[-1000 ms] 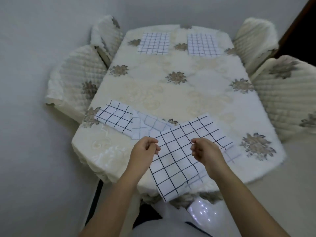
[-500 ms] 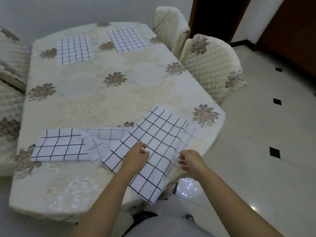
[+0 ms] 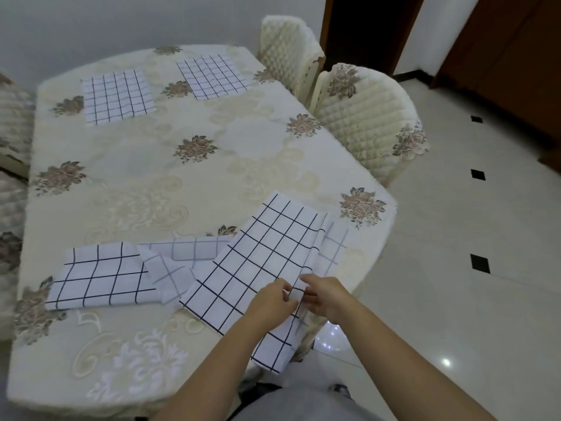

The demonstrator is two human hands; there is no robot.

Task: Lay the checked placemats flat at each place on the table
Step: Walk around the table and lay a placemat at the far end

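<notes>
Both hands pinching the near-right edge of the top placemat (image 3: pixel 258 265), left hand (image 3: pixel 270 302) and right hand (image 3: pixel 326 299) almost touching, fingertips closed on the cloth right where it hangs off the table (image 3: pixel 188 189) edge. Lying skewed, that one, one corner dangling over the near side, another lighter mat (image 3: pixel 332 247) peeking out underneath on its right. Just left of it, a crumpled folded mat (image 3: pixel 182 262) tucked under, and next to that a bold-checked mat (image 3: pixel 100 276) lying flat-ish but slightly overlapping the crumpled one. Way over at the far end, two mats (image 3: pixel 117 95) (image 3: pixel 214 75) already laid flat side by side, so roughly two places done, looks like. Near end still a pile to sort and spread, probably three or four pieces. Two quilted chairs (image 3: pixel 364 117) pushed in close on the right, more chair backs on the left edge, nothing else on the tablecloth blocking anything. Main hassle probably the overlap: pulling one could drag its neighbours along.
</notes>
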